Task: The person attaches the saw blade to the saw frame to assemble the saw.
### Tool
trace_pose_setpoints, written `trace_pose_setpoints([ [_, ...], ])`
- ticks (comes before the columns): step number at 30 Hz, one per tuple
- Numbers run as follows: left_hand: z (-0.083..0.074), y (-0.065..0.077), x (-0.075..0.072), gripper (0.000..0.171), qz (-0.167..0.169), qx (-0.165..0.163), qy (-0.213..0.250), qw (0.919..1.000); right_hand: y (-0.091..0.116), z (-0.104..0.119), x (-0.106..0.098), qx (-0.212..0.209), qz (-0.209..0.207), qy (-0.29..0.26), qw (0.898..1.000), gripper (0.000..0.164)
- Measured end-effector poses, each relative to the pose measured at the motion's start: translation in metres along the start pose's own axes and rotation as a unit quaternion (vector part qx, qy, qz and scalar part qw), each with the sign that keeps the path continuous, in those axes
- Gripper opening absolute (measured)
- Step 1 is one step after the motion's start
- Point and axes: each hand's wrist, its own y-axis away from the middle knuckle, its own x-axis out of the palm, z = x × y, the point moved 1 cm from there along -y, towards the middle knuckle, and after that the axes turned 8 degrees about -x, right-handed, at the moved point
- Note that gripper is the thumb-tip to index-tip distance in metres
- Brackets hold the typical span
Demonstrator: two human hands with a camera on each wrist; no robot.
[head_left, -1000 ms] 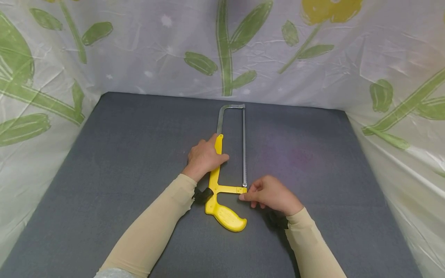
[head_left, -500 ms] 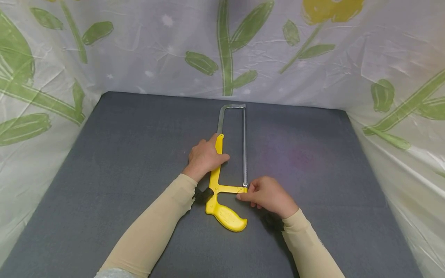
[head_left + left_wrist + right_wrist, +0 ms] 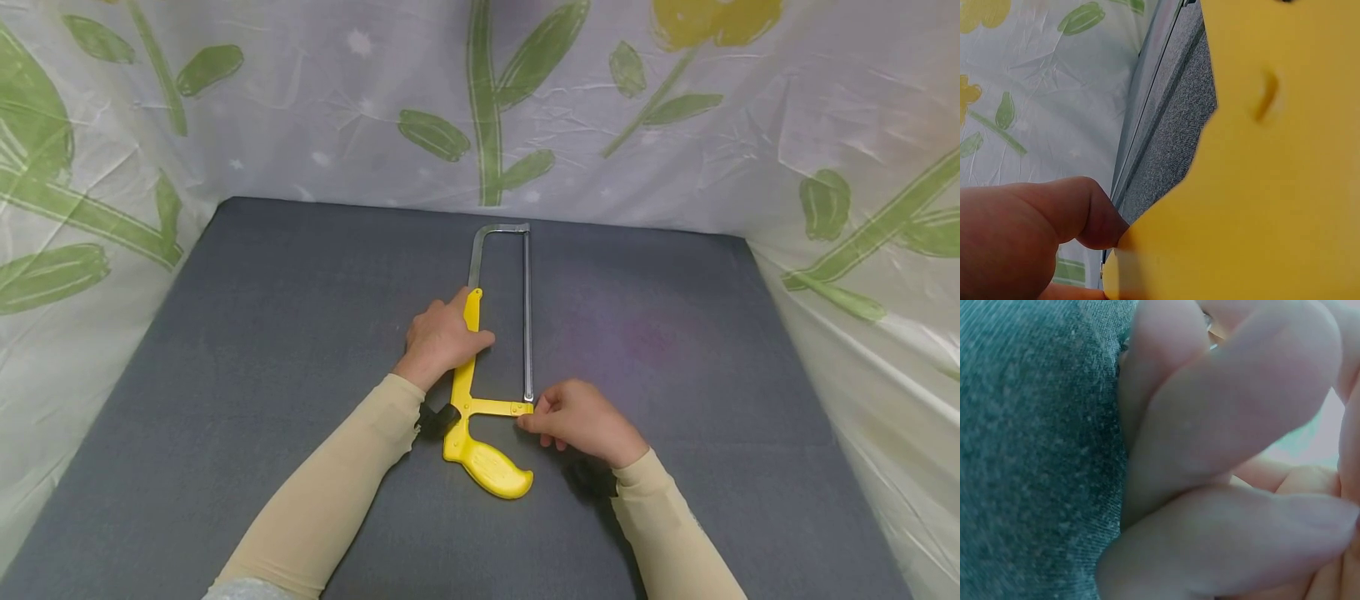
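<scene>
A hacksaw [image 3: 492, 471] with a yellow handle and frame lies on the dark table, its silver front bow [image 3: 477, 255] pointing away. My left hand [image 3: 438, 337] grips the yellow back of the frame, the thumb over its inner side. In the left wrist view the thumb [image 3: 1094, 215] presses the edge of the yellow frame [image 3: 1260, 187]. At the near end of the blade [image 3: 527, 317], by the yellow crossbar [image 3: 495, 408], the curled fingers and thumb of my right hand [image 3: 588, 421] pinch a small part. In the right wrist view those fingers [image 3: 1222, 412] mostly hide it; a metallic glint shows.
The dark cloth-covered table [image 3: 262, 333] stretches out on both sides of the hacksaw. A pale curtain [image 3: 315, 108] with green leaves and yellow flowers hangs around its back and sides.
My right thumb has shifted slightly left and back right at the crossbar's end, the wrist rocking with it. The left hand and hacksaw have stayed in place.
</scene>
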Motion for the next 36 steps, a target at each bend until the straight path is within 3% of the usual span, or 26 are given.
trace_pose_setpoints([
  [36, -0.0004, 0.0009, -0.0017, 0.09, 0.006, -0.002, -0.002, 1.0, 0.0006, -0.0044, -0.0054, -0.016, 0.036, -0.057, 0.998, 0.023],
])
